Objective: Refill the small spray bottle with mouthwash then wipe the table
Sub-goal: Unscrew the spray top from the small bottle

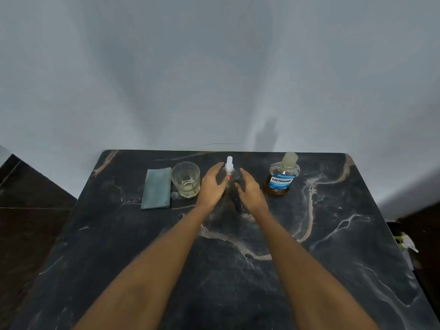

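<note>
Both left hand and right hand, fingers spread, flank the small spray bottle.

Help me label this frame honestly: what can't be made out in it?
All in the head view:
Small spray bottle: its body and fill level are masked by the left hand and right hand; only the white spray head shows.
Whether either hand touches it: blurred.
Mouthwash bottle: the small print is too small.
Pale object beyond the table: blurred, partly hidden by its right edge.
</note>
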A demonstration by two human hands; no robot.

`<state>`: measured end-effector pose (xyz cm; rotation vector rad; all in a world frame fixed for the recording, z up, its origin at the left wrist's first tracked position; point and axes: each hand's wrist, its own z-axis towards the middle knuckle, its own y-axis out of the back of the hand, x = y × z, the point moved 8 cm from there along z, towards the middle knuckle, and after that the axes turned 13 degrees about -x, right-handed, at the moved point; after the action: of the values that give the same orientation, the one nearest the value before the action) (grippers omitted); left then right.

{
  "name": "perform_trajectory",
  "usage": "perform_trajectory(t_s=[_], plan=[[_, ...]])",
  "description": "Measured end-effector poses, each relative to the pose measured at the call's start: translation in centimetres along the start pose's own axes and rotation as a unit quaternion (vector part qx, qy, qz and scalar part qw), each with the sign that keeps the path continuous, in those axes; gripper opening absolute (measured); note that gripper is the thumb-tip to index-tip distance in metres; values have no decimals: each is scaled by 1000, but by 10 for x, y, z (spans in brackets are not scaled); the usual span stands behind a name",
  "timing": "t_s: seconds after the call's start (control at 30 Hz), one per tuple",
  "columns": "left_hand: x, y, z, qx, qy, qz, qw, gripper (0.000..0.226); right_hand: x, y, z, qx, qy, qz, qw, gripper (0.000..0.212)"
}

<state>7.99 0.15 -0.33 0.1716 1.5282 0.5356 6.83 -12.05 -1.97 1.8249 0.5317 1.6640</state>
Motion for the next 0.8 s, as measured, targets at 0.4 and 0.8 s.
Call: perform_trajectory(t_s=[0.4, 0.8], plan=[[11, -3, 23, -4, 12, -41, 999, 35, 11, -7, 21, -5, -33, 108, 994, 40], [11, 21, -50, 49, 11, -78, 996, 36, -2, 4, -57, -34, -9, 98, 995, 43]])
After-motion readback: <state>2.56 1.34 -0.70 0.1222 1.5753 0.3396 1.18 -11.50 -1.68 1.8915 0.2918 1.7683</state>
